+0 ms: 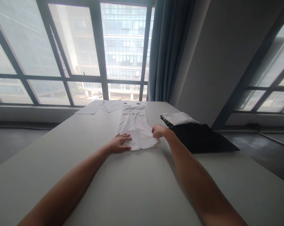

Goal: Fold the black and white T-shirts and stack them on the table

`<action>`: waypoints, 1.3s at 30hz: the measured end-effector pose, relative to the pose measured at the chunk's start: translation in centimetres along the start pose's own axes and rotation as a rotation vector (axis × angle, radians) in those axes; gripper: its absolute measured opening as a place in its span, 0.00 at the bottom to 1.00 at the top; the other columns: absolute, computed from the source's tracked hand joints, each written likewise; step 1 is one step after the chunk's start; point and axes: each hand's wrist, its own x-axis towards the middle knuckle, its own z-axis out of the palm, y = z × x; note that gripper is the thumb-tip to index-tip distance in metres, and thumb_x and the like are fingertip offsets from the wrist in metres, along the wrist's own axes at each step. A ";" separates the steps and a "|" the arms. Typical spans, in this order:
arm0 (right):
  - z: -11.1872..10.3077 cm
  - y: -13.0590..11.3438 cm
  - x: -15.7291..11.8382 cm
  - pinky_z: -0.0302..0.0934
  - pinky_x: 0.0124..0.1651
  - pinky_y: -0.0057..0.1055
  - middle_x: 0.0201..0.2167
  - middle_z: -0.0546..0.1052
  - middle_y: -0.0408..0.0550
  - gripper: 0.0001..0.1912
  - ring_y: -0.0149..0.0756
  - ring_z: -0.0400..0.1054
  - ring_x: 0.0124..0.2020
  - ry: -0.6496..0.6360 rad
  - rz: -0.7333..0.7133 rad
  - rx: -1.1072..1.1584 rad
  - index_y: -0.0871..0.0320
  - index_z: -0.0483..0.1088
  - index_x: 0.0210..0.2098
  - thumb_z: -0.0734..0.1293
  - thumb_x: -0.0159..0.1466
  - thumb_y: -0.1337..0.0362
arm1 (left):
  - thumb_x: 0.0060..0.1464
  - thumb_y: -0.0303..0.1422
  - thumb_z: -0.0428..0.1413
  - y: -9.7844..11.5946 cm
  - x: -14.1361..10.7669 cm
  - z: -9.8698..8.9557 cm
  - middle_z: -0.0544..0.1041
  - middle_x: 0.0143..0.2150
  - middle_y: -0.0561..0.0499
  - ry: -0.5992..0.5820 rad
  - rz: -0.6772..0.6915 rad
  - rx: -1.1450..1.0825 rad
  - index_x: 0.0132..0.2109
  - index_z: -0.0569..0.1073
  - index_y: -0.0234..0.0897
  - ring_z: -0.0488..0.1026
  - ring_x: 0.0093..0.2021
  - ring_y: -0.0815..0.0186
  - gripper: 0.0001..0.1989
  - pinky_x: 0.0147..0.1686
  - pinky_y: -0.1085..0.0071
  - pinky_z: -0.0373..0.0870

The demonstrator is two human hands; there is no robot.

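A white shirt (135,128), partly folded into a long narrow shape, lies flat on the white table (132,188). Its far end is gathered in creases, and its near hem flares out to the right. My left hand (120,143) rests flat on the shirt's lower left part with the fingers spread. At the right edge of the shirt, my right hand (158,131) is closed, its fingers pinching the white cloth near the hem. The fingertips of the right hand are partly hidden.
Right of the shirt lies a black flat piece (203,138), with a folded white cloth (180,118) on top. White paper sheets (90,108) lie at the table's far left. Behind the table are windows (124,40) and a blue-grey curtain (168,47).
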 end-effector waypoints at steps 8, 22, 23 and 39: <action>1.1 -0.4 -0.8 0.67 0.37 0.35 0.21 0.76 0.52 0.04 0.42 0.74 0.29 -0.316 0.111 -0.140 0.67 0.77 0.26 0.72 0.51 0.70 | 0.57 0.59 0.49 0.8 -0.2 -0.1 0.52 0.73 0.45 -0.043 -0.017 0.058 0.68 0.60 0.46 0.46 0.73 0.52 0.38 0.68 0.48 0.39; 5.9 -1.4 1.5 0.34 0.71 0.42 0.72 0.47 0.54 0.38 0.43 0.38 0.72 0.109 -0.258 -0.097 0.59 0.48 0.71 0.57 0.69 0.45 | 0.55 0.63 0.48 2.9 -0.7 0.4 0.43 0.74 0.42 -0.135 0.024 0.119 0.72 0.50 0.48 0.39 0.73 0.48 0.44 0.67 0.41 0.33; 6.6 -1.5 1.6 0.32 0.71 0.43 0.72 0.45 0.54 0.38 0.43 0.36 0.73 0.070 -0.271 -0.086 0.59 0.47 0.72 0.54 0.70 0.45 | 0.55 0.63 0.47 2.9 -0.7 0.4 0.43 0.74 0.42 -0.147 0.023 0.121 0.72 0.50 0.48 0.38 0.73 0.47 0.44 0.66 0.41 0.33; 6.2 -0.9 0.5 0.60 0.51 0.34 0.51 0.74 0.56 0.16 0.43 0.68 0.50 0.337 -0.078 -0.136 0.57 0.75 0.46 0.60 0.68 0.58 | 0.59 0.35 0.54 4.1 -1.2 -1.4 0.78 0.36 0.47 0.127 0.137 -0.018 0.38 0.81 0.37 0.73 0.31 0.67 0.11 0.35 0.72 0.68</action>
